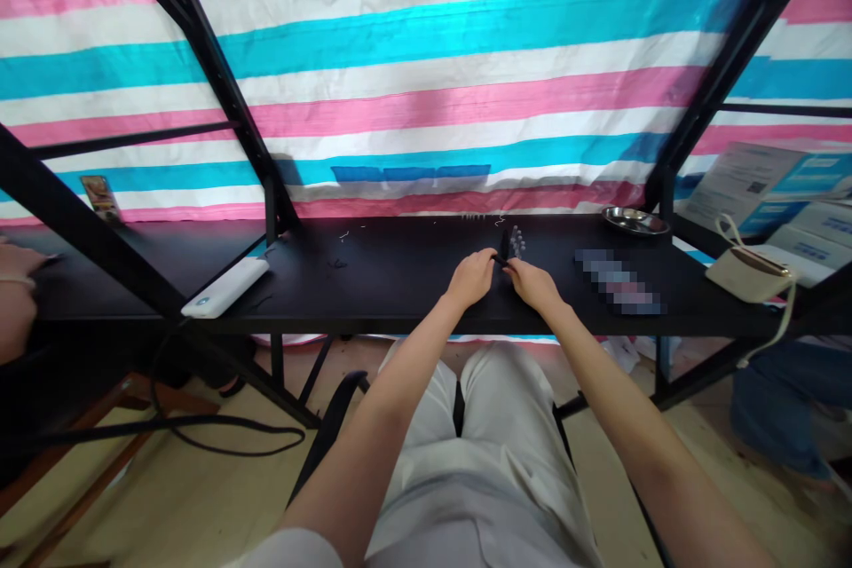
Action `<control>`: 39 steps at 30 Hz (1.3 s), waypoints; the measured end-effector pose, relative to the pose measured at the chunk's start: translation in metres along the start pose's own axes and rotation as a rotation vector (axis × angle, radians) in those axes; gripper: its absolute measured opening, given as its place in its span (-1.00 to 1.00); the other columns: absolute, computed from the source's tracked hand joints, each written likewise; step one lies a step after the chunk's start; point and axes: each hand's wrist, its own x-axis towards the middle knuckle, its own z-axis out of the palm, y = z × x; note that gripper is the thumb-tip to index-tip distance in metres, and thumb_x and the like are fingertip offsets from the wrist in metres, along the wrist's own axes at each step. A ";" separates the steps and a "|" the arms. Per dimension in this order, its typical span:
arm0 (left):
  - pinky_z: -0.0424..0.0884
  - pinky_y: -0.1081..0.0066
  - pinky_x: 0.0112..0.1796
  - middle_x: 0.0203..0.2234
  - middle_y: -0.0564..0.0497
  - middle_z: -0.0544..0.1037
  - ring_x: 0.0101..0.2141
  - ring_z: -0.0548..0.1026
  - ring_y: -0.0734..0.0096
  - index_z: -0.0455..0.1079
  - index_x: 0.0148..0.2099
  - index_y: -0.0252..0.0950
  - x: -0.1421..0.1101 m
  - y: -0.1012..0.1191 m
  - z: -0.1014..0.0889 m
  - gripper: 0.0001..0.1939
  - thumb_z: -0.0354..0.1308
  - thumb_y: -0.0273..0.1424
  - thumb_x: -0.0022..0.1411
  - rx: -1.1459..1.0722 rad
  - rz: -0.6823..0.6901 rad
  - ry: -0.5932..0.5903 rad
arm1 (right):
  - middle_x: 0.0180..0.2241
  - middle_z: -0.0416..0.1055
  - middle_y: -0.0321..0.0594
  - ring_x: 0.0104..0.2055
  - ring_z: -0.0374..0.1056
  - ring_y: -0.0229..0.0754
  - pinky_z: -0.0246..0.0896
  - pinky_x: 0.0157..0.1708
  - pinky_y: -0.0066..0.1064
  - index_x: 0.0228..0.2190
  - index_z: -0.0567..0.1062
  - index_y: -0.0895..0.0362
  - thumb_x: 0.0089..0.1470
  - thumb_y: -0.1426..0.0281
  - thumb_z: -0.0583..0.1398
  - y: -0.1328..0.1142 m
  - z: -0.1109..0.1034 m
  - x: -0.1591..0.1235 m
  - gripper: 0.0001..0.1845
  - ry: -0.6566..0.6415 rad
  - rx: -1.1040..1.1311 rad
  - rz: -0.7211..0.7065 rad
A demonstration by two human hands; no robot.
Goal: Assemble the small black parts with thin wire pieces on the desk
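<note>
Both of my hands meet over the black table [399, 271], a little right of its middle. The fingers of my left hand [474, 277] are closed on one end of a small thin black piece [499, 260]. My right hand [532, 284] pinches the same piece from the other side; its kind is too small to make out. Just beyond the fingertips stands a small dark upright object [505, 241], beside a cluster of small clear, knobbed pieces [516, 241]. The fingers hide part of the black piece.
A white power strip-like box [226, 287] lies at the left. A round metal dish [635, 220] stands at the back right, near a blurred-out item [619, 282]. A beige bag [749, 273] hangs over the right end. Another person's hand [19, 271] is far left.
</note>
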 end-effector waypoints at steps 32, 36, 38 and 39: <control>0.32 0.49 -0.38 -0.54 0.03 0.44 -0.48 0.41 0.50 0.30 -0.43 -0.33 0.005 -0.036 0.001 -0.79 0.09 -0.28 0.12 -0.530 -0.600 0.382 | -0.43 0.44 -0.19 -0.43 0.36 -0.18 0.09 -0.42 -0.45 -0.23 0.38 0.14 0.14 0.30 0.02 -0.065 0.034 0.046 -0.76 0.211 0.384 -0.061; 0.29 0.51 -0.42 -0.59 0.04 0.44 -0.51 0.40 0.51 0.30 -0.51 -0.34 0.004 -0.037 0.002 -0.76 0.11 -0.30 0.10 -0.530 -0.607 0.341 | -0.42 0.44 -0.17 -0.43 0.35 -0.16 0.10 -0.42 -0.43 -0.25 0.39 0.13 0.13 0.35 0.02 -0.063 0.038 0.047 -0.79 0.241 0.394 -0.077; 0.30 0.51 -0.41 -0.55 0.02 0.47 -0.49 0.42 0.50 0.34 -0.46 -0.35 0.005 -0.038 0.003 -0.81 0.13 -0.33 0.10 -0.589 -0.608 0.319 | -0.42 0.44 -0.17 -0.42 0.35 -0.16 0.11 -0.42 -0.42 -0.26 0.38 0.13 0.12 0.36 0.02 -0.062 0.039 0.047 -0.80 0.244 0.402 -0.065; 0.31 0.51 -0.40 -0.54 0.02 0.48 -0.48 0.43 0.49 0.36 -0.44 -0.36 0.006 -0.039 0.004 -0.84 0.14 -0.35 0.09 -0.602 -0.608 0.295 | -0.43 0.44 -0.18 -0.42 0.35 -0.16 0.11 -0.42 -0.42 -0.25 0.38 0.13 0.12 0.37 0.02 -0.061 0.039 0.048 -0.81 0.244 0.405 -0.056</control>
